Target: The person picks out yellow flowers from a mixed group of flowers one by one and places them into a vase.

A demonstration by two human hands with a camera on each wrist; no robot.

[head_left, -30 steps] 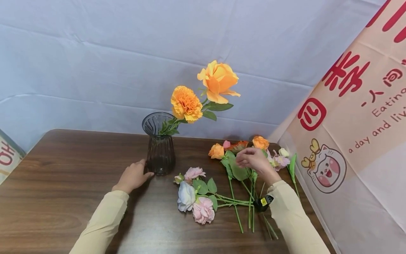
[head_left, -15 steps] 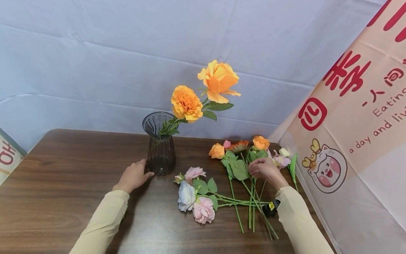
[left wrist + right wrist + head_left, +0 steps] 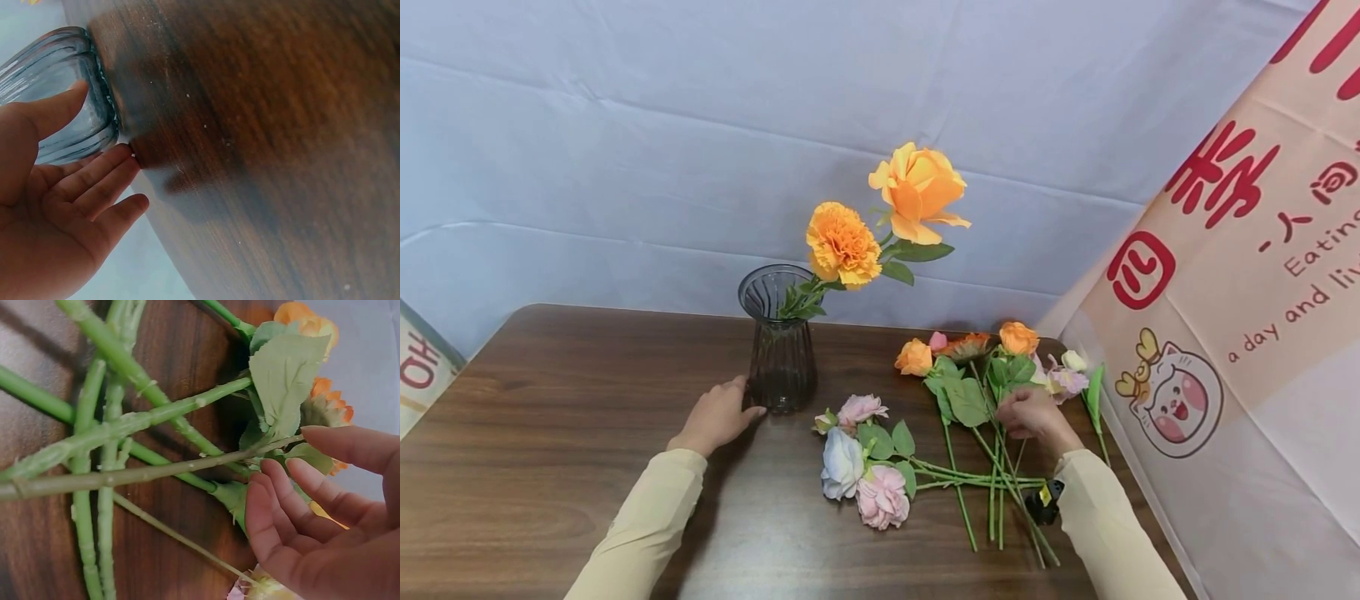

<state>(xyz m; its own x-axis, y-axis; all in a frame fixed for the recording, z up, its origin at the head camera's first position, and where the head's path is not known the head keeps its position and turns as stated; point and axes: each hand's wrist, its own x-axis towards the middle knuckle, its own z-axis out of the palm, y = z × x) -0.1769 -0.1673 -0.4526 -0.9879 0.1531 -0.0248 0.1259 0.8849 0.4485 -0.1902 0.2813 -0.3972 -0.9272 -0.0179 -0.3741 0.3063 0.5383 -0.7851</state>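
Note:
My left hand (image 3: 715, 419) rests on the table beside the base of a grey ribbed glass vase (image 3: 782, 367). In the left wrist view its thumb overlaps the vase and its fairly straight fingers lie along the base. An orange carnation (image 3: 842, 244) and a larger orange rose (image 3: 922, 192) stand in the vase, leaning right. Over a pile of artificial flowers, my right hand (image 3: 1032, 417) has loosely bent fingers. In the right wrist view a brownish stem (image 3: 156, 472) runs up to the gap between thumb and fingers, which are apart. Green leaves (image 3: 284, 381) are just beyond.
Left of the crossed stems lie pink peonies (image 3: 882, 497) and a pale blue one (image 3: 842, 464). Orange flowers (image 3: 914, 357) and a lilac flower (image 3: 1066, 382) lie at the back right. A printed banner (image 3: 1247, 275) borders the table's right side.
My right hand has moved right and then slightly down, toward the stems. The left hand and the vase stay in place.

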